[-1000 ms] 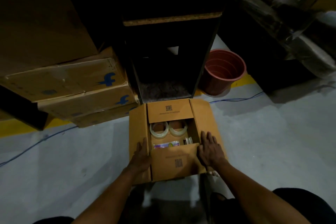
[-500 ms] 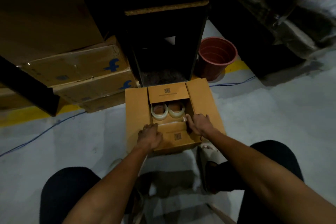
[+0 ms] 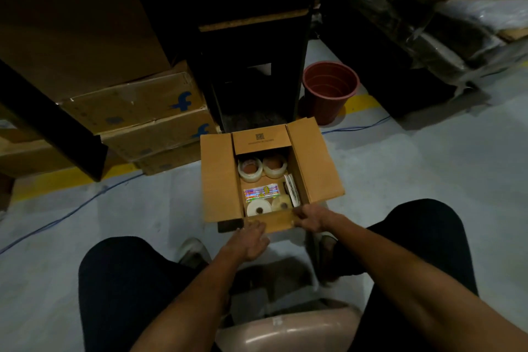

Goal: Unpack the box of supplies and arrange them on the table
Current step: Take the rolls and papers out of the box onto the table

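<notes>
An open cardboard box (image 3: 218, 177) stands on the grey floor between my knees, all its flaps folded outward. Inside lie two clear tape rolls (image 3: 250, 168) at the far end, a colourful flat packet (image 3: 261, 191) in the middle, two white rolls (image 3: 259, 208) at the near end and a white packet (image 3: 292, 190) upright against the right wall. My left hand (image 3: 249, 240) lies on the near flap (image 3: 278, 220) and pushes it down. My right hand (image 3: 310, 217) grips that flap's right end.
Stacked cardboard boxes (image 3: 128, 106) stand at the left and a dark shelf unit (image 3: 254, 66) right behind the box. A red-brown plastic bin (image 3: 328, 91) stands at the right of the shelf. A blue cable (image 3: 71, 211) runs across the floor. A pale stool seat (image 3: 285, 328) is under me.
The near flap, which half covered the box, has been folded outward and down, uncovering the packet and the white rolls. Both hands moved back to the near edge.
</notes>
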Motion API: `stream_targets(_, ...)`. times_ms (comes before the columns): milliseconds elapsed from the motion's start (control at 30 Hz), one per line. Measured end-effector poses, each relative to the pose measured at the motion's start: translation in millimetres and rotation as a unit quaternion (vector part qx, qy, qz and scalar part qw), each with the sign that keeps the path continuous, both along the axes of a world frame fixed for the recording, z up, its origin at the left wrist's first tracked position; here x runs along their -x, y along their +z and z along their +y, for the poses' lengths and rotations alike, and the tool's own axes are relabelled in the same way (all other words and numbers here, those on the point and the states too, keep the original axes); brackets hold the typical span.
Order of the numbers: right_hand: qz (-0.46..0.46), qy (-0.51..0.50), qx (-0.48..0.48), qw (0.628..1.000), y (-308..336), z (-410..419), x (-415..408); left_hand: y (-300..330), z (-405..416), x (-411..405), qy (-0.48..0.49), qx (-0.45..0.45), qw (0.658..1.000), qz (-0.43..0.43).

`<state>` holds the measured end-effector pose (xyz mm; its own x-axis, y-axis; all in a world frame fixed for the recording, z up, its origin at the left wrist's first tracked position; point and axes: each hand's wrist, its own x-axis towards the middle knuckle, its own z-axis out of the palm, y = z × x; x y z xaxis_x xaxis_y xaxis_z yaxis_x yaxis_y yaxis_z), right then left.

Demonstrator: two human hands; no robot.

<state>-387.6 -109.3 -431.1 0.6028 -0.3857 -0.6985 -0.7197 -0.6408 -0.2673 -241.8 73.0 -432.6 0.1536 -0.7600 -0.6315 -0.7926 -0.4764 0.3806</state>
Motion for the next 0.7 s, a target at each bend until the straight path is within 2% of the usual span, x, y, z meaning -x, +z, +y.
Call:
stream_targets(100,0.027,0.045,0.005,0.999,-15.4,15.5,4.5,-13.4,0.5,14.3,-0.021,-0.086,0.996,0.0)
stream_targets(233,0.055,0.079,0.024,0.995,-39.0,26.7,3.2,-28.7,-2.3,24.3,-0.024,-0.118,0.993,0.003)
stream_targets(400,0.073,0.086,0.002,0.994,-63.4,32.8,7.5,-48.7,-5.6,22.5,0.013,-0.094,0.996,-0.007)
stream_targets(600,0.067,0.106,0.038,0.991,-77.6,42.0,10.6,-62.9,-12.0,20.3,0.028,-0.077,0.996,-0.03)
stream_targets(700,0.065,0.095,0.047,0.992,-72.2,41.7,5.9,-60.6,-13.1,19.3,0.051,-0.028,0.997,-0.056)
